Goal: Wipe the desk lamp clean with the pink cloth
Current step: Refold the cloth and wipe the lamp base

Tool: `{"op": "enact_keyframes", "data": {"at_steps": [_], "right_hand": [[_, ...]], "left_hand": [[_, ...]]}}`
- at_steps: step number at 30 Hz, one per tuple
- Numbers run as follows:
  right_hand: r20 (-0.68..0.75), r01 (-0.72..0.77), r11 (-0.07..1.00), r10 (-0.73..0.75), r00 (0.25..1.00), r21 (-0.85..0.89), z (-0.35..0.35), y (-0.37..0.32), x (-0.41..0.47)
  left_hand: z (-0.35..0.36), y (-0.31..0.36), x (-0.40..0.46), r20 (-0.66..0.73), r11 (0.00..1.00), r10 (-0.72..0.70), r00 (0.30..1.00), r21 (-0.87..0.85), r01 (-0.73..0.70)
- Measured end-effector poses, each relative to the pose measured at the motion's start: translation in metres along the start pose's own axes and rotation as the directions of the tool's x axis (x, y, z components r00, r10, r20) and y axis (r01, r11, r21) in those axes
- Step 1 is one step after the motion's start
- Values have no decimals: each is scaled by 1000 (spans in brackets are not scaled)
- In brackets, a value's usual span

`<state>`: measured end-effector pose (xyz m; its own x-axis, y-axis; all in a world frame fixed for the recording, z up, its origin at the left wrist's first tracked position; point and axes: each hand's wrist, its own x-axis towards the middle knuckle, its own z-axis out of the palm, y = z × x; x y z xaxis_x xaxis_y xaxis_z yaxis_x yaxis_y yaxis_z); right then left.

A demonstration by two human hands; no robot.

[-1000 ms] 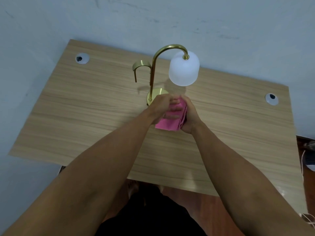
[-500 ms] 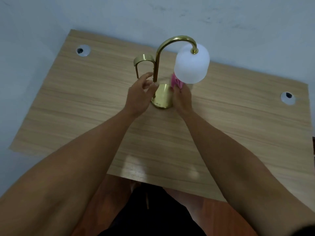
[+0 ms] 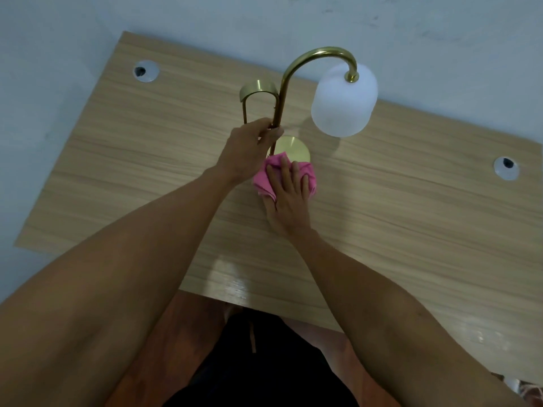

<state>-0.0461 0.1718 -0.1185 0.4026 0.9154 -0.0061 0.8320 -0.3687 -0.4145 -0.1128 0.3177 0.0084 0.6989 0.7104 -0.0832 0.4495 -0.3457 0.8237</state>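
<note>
A brass desk lamp stands upright near the middle of the wooden desk. Its curved stem arches over to a frosted white shade, and a small brass hook branches off to the left. My left hand is closed around the lower stem. The round brass base shows just behind the pink cloth. My right hand lies flat on the cloth, fingers spread, pressing it down on the near part of the base.
Two round grey cable grommets are set in the desk, one at the far left and one at the right. A pale wall runs right behind the desk. My dark-clothed lap sits below the near edge.
My left hand has closed on the lamp stem. My right hand has brought the pink cloth back from beside the shade down onto the near side of the base.
</note>
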Motion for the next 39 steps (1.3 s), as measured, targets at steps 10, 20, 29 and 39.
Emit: {"op": "enact_keyframes", "data": {"at_steps": [10,20,29,39], "right_hand": [[184,410,852,-368,912,-327,-35,51,10],[295,521,813,-448,844,-258,-68,69,3],[-108,196,977,-186,977,88,-101,64,3],[315,526,847,-479,819,-80,-76,69,13]], "left_hand": [[-3,4,1,71,994,56,996,91,-62],[-13,4,6,181,993,58,982,92,-75],[-12,9,5,175,992,12,984,118,-33],[-12,6,7,187,990,-1,982,141,-26]]}}
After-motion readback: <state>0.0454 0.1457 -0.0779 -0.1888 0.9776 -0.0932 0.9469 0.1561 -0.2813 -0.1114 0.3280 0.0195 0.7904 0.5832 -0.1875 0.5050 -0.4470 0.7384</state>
